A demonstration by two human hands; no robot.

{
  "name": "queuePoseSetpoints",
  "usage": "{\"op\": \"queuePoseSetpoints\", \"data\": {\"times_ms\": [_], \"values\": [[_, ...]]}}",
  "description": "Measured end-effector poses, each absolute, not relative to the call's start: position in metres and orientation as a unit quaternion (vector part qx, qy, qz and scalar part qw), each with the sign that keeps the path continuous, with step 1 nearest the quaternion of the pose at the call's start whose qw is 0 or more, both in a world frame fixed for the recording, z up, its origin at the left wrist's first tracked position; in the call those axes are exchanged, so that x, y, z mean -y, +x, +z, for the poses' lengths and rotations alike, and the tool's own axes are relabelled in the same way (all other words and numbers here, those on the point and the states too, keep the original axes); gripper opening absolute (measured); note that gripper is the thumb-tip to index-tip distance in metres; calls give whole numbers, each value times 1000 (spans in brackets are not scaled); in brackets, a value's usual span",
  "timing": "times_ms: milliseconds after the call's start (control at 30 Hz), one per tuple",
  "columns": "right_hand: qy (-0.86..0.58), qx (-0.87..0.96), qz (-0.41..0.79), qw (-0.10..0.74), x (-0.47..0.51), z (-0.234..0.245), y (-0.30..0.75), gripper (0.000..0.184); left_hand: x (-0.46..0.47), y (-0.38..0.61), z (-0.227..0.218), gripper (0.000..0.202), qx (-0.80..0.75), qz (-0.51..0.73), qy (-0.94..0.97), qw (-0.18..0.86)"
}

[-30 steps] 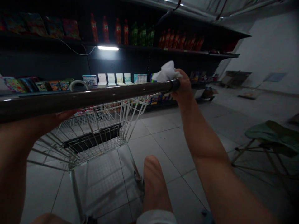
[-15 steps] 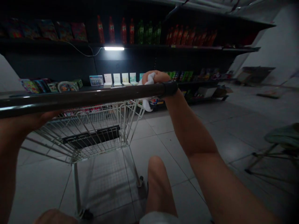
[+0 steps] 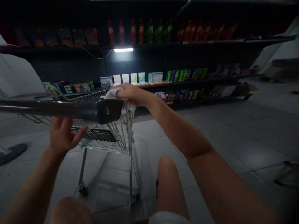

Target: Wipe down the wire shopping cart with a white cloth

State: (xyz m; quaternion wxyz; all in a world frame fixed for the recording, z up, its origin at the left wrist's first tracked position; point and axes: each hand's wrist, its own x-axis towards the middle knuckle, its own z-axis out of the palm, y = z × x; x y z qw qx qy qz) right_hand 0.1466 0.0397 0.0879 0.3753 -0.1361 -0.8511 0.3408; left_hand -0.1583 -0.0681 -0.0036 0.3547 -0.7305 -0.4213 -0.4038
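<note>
A metal shopping cart (image 3: pixel 127 137) stands in front of me, its dark handle (image 3: pixel 58 107) running in from the left edge to a capped end. My right hand (image 3: pixel 130 92) is closed on a white cloth (image 3: pixel 114 92) and presses it to the cart's upper right side, just beyond the handle's end. Below the handle is my left hand (image 3: pixel 62 133), its thumb stretched out to the side and its fingers pointing up. The bar hides those fingertips, so I cannot tell whether they touch it.
Dark shelves (image 3: pixel 74 67) span the back, with red bottles (image 3: pixel 133 32), green bottles (image 3: pixel 160 31), upright booklets (image 3: pixel 133 77) and green cans (image 3: pixel 181 75). A lit tube lamp (image 3: pixel 123 49) hangs under the upper shelf. A round dark base (image 3: pixel 14 153) stands on the tiled floor (image 3: pixel 217 143) at left.
The cart has turned, and its handle end now lies further left and lower. My right hand moved left and down with the cloth. My left hand moved right, its thumb now spread.
</note>
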Motion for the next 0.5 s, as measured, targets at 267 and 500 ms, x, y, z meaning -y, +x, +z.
{"op": "queuePoseSetpoints", "data": {"times_ms": [267, 500], "values": [[-189, 816, 318, 444, -86, 1, 95, 15, 79, -63, 10, 76, 349, -430, -799, 235], [-52, 663, 64, 744, 8, -9, 93, 25, 66, -87, 18, 105, 396, -451, -780, 178]]}}
